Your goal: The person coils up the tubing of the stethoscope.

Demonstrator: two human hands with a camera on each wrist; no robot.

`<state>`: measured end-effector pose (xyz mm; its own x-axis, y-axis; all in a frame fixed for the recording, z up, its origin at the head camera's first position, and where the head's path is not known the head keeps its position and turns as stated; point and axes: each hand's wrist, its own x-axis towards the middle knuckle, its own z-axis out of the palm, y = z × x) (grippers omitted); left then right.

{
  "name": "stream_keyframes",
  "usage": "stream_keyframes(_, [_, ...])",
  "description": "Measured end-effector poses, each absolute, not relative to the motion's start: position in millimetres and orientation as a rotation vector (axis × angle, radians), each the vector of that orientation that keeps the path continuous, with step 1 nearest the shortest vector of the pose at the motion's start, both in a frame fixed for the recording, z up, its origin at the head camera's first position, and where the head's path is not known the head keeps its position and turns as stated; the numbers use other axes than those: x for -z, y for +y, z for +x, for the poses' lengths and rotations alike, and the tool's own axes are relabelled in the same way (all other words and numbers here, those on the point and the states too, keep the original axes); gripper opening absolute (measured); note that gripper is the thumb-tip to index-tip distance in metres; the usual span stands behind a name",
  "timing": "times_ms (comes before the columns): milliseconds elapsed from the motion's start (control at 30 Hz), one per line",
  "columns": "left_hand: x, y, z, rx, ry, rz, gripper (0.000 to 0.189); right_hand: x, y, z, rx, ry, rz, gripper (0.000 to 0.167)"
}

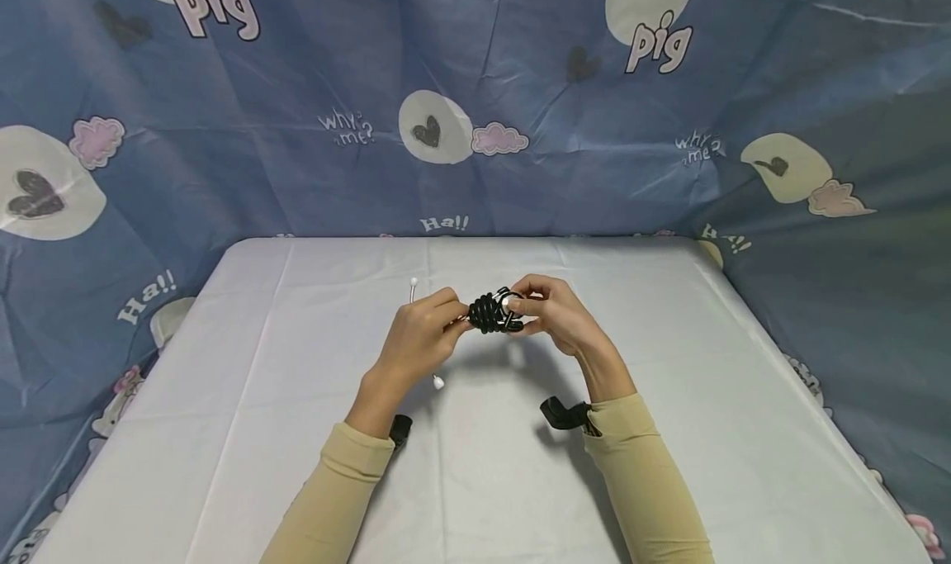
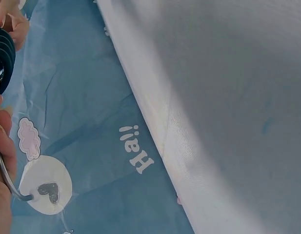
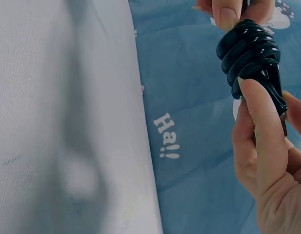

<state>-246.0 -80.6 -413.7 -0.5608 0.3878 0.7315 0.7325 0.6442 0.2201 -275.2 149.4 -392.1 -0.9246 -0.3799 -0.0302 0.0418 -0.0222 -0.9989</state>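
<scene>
Above the table, both hands hold a bundle of glossy black cord (image 1: 486, 313) wound in tight coils; what lies inside the coils is mostly hidden. My left hand (image 1: 419, 337) pinches its left end. A thin curved metal rod (image 2: 7, 179) passes by the left hand, and a white tip (image 1: 438, 382) shows on each side of that hand. At the other end, my right hand (image 1: 560, 312) grips the bundle between thumb and fingers. In the right wrist view, the right fingers close around the lower part of the coiled cord (image 3: 250, 56), where straighter strands lie.
A white cloth covers the table (image 1: 475, 481). Behind it and along its sides hangs a blue printed curtain (image 1: 297, 77). A black wrist device (image 1: 565, 414) juts inward from the right sleeve, and another (image 1: 401, 429) from the left.
</scene>
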Motion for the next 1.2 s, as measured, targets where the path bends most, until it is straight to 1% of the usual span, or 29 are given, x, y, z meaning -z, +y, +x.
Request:
stream_keyframes(67, [414,-80,-246,0.683,-2.211,-0.868,0.012,392,150,-275,2.042,1.949,-0.348,0.005])
stream_keyframes(267, [412,-81,-246,0.7,-2.186,-0.869,0.012,394,145,-277,2.096,1.943,-0.309,0.012])
stream_keyframes(567, [411,-81,-247,0.716,-2.178,-0.863,0.01,397,148,-278,2.212,1.781,-0.229,0.003])
stream_keyframes(700, [412,-83,-246,0.711,-2.179,-0.844,0.011,397,151,-279,2.205,1.721,-0.266,0.005])
stream_keyframes(867, [411,-84,-246,0.725,-2.195,-0.838,0.013,394,153,-278,2.156,1.766,-0.362,0.001])
stream_keyframes(1200, [413,-85,-247,0.72,-2.245,-0.847,0.01,393,154,-276,2.028,1.882,-0.366,0.012])
